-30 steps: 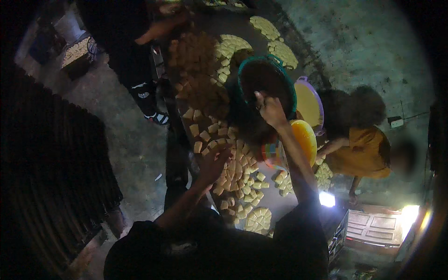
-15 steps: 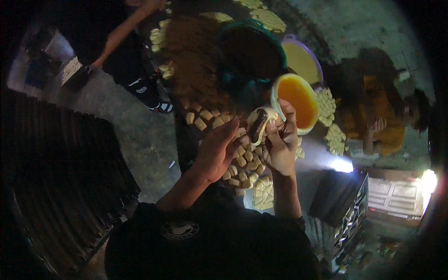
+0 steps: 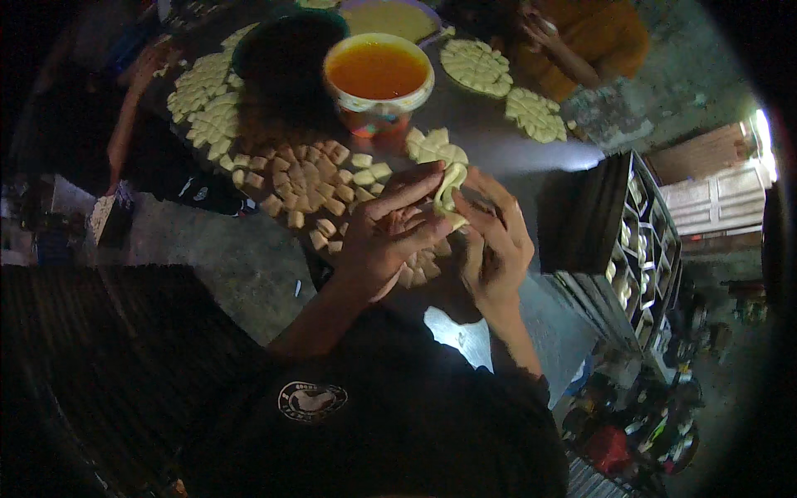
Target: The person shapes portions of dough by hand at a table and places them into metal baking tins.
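A folded piece of pale dough (image 3: 451,186) is held up over the table between my two hands. My left hand (image 3: 380,246) grips its left side with thumb and fingers. On the other side, my right hand (image 3: 500,242) pinches its lower edge, fingers curled round it. No filling shows from this angle. Just beyond my hands lies a round cluster of pale dough pieces (image 3: 432,148). Brownish, shaded dough pieces (image 3: 305,176) spread over the table to the left of my hands.
A white bucket of orange liquid (image 3: 378,70) stands beyond my hands, beside a dark green-rimmed tub (image 3: 286,54) and a purple-rimmed basin (image 3: 394,18). Stacked dark trays (image 3: 610,224) are at right. One person's arm (image 3: 124,137) is at far left; another person in orange (image 3: 594,41) sits across.
The dough was open with dark filling showing, mostly in my right hand; now it is folded over and both hands grip it. My view has swung to the right.
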`<action>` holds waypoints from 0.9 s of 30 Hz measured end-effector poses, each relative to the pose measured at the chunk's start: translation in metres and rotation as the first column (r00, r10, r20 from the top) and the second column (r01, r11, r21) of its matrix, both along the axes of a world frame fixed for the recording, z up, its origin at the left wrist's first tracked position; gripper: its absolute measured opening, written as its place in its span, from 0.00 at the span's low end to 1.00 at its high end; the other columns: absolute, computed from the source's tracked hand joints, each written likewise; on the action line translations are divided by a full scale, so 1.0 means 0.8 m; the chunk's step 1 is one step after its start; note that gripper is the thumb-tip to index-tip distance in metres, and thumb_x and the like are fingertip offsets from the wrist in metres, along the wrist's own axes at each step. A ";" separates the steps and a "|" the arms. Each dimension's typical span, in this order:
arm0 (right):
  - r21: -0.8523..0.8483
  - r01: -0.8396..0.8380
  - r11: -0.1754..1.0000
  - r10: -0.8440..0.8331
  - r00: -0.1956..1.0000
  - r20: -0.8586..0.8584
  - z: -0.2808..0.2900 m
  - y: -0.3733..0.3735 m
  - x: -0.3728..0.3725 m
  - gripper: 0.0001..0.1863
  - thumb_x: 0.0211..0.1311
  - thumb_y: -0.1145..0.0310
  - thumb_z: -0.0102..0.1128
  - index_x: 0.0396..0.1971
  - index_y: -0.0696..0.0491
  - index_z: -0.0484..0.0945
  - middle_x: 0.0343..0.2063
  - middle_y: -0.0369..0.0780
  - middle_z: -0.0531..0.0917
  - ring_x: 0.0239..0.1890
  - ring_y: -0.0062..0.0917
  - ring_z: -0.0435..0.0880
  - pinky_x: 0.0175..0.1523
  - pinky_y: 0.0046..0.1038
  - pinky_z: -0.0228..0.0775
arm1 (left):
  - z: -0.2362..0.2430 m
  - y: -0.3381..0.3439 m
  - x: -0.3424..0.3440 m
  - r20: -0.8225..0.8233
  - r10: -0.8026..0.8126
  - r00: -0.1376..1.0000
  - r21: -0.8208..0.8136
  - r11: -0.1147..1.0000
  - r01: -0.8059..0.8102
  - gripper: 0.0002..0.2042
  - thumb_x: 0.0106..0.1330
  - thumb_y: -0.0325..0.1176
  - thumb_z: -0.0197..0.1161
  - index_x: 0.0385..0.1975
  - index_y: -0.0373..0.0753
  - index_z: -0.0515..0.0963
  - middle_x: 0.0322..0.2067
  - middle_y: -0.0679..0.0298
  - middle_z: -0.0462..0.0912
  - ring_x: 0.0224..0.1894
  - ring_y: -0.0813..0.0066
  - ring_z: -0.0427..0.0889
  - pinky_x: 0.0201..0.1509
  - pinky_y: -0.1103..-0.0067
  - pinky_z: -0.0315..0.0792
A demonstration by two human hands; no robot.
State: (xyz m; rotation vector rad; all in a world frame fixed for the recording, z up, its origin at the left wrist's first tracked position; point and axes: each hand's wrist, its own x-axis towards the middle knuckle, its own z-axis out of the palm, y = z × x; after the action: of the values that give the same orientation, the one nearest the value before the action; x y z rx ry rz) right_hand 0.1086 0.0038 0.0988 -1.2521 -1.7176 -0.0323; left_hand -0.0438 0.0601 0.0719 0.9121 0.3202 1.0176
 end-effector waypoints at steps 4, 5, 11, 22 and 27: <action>-0.039 -0.092 0.995 0.040 0.720 -0.693 -0.018 -0.062 0.032 0.12 0.47 0.85 0.70 0.35 0.60 0.84 0.48 0.51 0.83 0.46 0.37 0.86 0.48 0.32 0.80 | -0.005 -0.053 0.054 -0.023 0.043 0.999 0.170 0.985 -0.039 0.22 0.66 0.21 0.64 0.61 0.31 0.72 0.65 0.58 0.67 0.66 0.71 0.69 0.70 0.75 0.66; -0.050 -0.043 0.998 0.007 0.822 -0.570 -0.012 -0.076 0.042 0.13 0.48 0.84 0.71 0.35 0.59 0.84 0.45 0.50 0.85 0.45 0.38 0.86 0.47 0.31 0.80 | -0.006 -0.065 0.064 -0.062 0.069 0.996 0.180 0.982 -0.057 0.21 0.69 0.24 0.63 0.61 0.32 0.73 0.62 0.58 0.70 0.65 0.72 0.70 0.68 0.75 0.67; 0.101 0.029 0.994 -0.034 0.998 0.052 -0.004 -0.125 0.079 0.17 0.44 0.80 0.73 0.39 0.57 0.85 0.47 0.45 0.84 0.45 0.38 0.84 0.47 0.31 0.79 | 0.020 -0.114 0.097 -0.155 -0.074 0.985 -0.142 0.988 0.052 0.21 0.78 0.45 0.52 0.53 0.32 0.78 0.45 0.60 0.84 0.50 0.79 0.80 0.53 0.80 0.73; -0.157 -0.170 0.973 0.139 0.972 -0.192 0.029 -0.150 0.112 0.09 0.53 0.79 0.70 0.35 0.54 0.82 0.33 0.39 0.87 0.36 0.31 0.83 0.43 0.28 0.73 | 0.017 -0.111 0.092 -0.452 -0.011 0.892 0.203 0.972 0.114 0.10 0.70 0.29 0.62 0.45 0.31 0.84 0.40 0.60 0.88 0.43 0.81 0.84 0.48 0.82 0.76; -0.213 0.009 0.977 -0.031 0.994 -0.101 0.042 -0.132 0.093 0.08 0.52 0.79 0.72 0.32 0.55 0.82 0.30 0.39 0.84 0.33 0.29 0.81 0.40 0.26 0.71 | -0.005 -0.084 0.074 -0.294 -0.127 0.947 0.309 0.925 0.220 0.10 0.69 0.27 0.63 0.46 0.31 0.84 0.40 0.58 0.88 0.45 0.80 0.84 0.51 0.81 0.77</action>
State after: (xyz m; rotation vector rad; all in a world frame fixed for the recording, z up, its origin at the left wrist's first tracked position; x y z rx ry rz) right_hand 0.1834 -0.1016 0.1322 -1.4020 -1.6508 0.2059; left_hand 0.0151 -0.0071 0.0677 1.3739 0.2880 0.7935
